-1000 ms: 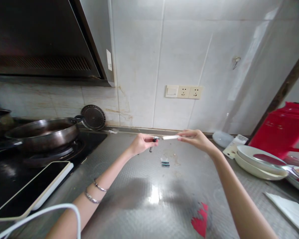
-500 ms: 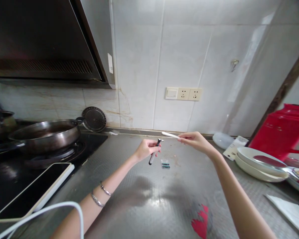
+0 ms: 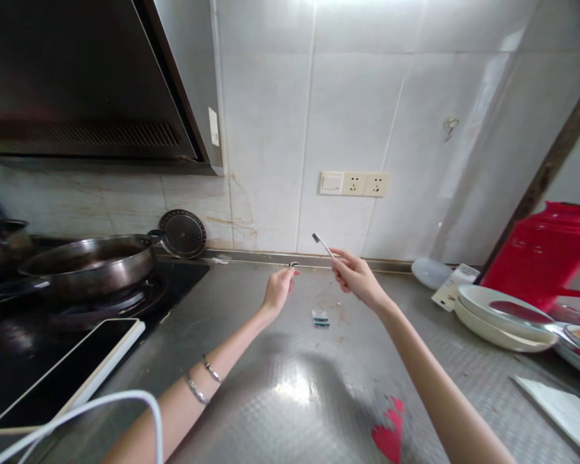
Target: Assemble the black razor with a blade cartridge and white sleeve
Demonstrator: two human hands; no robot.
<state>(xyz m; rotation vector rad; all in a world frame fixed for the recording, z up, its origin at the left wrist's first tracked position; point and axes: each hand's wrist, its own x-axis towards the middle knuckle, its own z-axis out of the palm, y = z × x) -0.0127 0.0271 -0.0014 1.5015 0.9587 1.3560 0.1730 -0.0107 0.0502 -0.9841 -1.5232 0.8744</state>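
Observation:
My left hand [image 3: 277,290] is closed around a slim razor-like tool, held above the metal counter. Only its small metal head [image 3: 294,264] pokes out past the fingers; the handle is hidden behind the hand. My right hand [image 3: 356,278] grips a white toothbrush [image 3: 326,247] by its handle, with the dark bristles up and pointing left. The brush and the metal head are apart. Below and between both hands, a small clear pack with dark green strips [image 3: 320,318] lies on the counter [image 3: 251,399].
To the left are a phone [image 3: 67,377] with a white cable [image 3: 120,394] and a steel pan [image 3: 94,264] on the stove. On the right stand a red thermos jug [image 3: 536,258], stacked bowls [image 3: 493,325] and a white sheet [image 3: 560,409]. A wall socket [image 3: 354,183] sits behind.
My right hand has moved left and tilted the toothbrush upward, so its bristles show. My left hand has shifted slightly up and left and turned, hiding the razor-like tool's handle.

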